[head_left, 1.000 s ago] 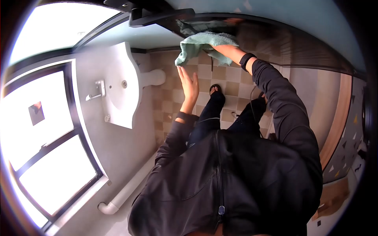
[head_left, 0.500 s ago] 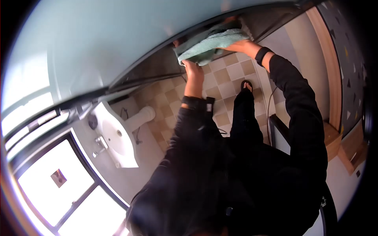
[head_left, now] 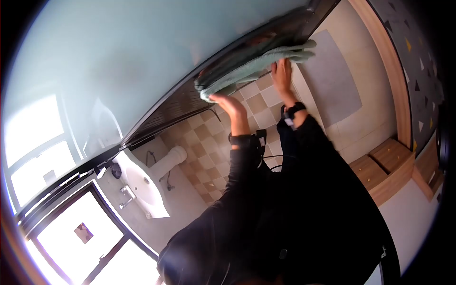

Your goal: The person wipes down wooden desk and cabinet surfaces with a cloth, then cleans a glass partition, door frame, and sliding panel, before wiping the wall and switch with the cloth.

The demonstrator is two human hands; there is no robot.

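Note:
A pale green towel lies stretched along the dark lower edge of a big glossy panel. My left hand is at the towel's left end, with its fingers closed on the cloth. Farther right, my right hand touches the towel's lower side with its fingers stretched out, slightly blurred. Past this hand, the towel's right end sticks out free. Dark bands circle both wrists.
A white washbasin with a tap stands at lower left beside a bright window. Beige checkered tiles cover the floor below me. At right are a wooden cabinet and a wood-edged, grey patterned surface.
The towel has gone from bunched to spread along the edge. My right hand has moved off its right end, down and inward. My left hand has shifted slightly lower. The view has turned.

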